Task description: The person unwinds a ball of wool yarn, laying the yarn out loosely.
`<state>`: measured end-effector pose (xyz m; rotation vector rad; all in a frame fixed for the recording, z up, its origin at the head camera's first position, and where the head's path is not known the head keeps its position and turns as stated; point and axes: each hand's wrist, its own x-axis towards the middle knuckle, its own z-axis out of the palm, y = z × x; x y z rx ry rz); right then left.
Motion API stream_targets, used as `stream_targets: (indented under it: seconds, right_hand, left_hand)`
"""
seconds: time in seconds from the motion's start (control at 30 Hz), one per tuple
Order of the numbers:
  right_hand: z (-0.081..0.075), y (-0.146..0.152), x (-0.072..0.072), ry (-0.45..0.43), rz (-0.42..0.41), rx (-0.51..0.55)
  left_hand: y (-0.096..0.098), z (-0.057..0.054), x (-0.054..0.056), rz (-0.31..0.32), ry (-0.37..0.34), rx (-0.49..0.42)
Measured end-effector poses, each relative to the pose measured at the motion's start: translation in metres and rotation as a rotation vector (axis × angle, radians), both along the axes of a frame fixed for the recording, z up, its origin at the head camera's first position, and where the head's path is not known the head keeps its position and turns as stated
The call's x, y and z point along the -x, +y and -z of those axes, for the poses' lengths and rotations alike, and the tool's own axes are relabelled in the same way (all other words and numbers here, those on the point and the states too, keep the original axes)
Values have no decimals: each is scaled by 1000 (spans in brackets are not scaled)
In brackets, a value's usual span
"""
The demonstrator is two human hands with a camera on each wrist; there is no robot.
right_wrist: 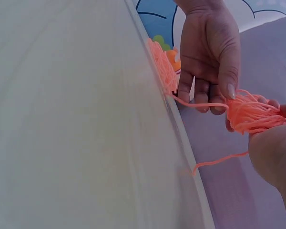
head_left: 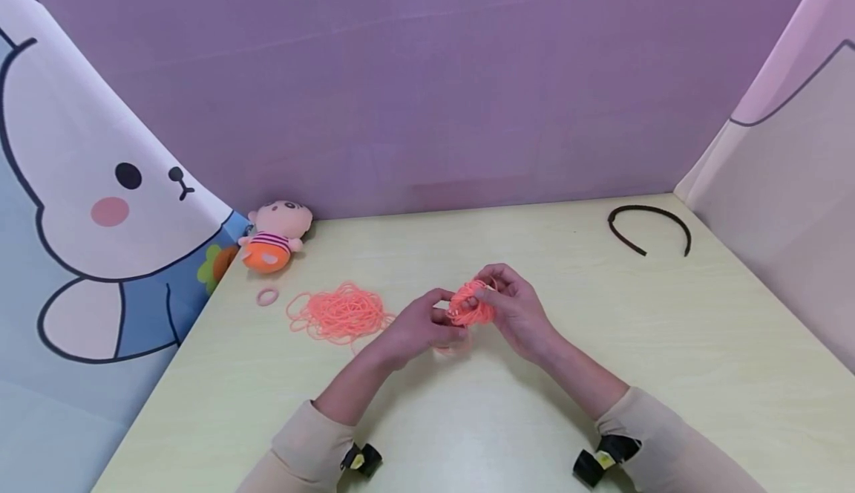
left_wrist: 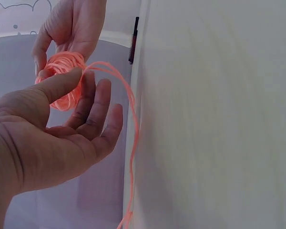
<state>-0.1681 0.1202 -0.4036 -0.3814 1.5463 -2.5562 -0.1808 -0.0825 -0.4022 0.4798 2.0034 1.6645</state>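
Between both hands, above the table, is a wound bundle of coral-coloured yarn (head_left: 473, 304). My left hand (head_left: 422, 327) pinches its near left side, the thumb pressed on the strands in the left wrist view, with the other fingers spread loosely. My right hand (head_left: 519, 313) grips the bundle's other side, fingers curled round it. A strand (right_wrist: 200, 104) runs from the bundle to a loose heap of the same yarn (head_left: 342, 313) on the table, left of my left hand. Another short strand (right_wrist: 221, 160) hangs down from the bundle in the right wrist view.
A plush doll (head_left: 274, 237) in a striped top and orange bottoms sits at the table's back left. Near it lies a small pink ring (head_left: 267, 297). A dark headband (head_left: 651, 211) lies at the back right. Purple and printed cloths surround the table (head_left: 668, 344).
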Motion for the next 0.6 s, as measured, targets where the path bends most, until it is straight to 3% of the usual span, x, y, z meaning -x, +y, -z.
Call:
stream_targets:
  seconds: [0.33, 0.6]
  right_hand:
    - [-1, 1, 0, -5, -1, 26]
    - [0, 0, 0, -9, 6, 14]
  left_hand:
    - [4, -2, -4, 17, -11, 3]
    - [0, -3, -3, -64, 101, 93]
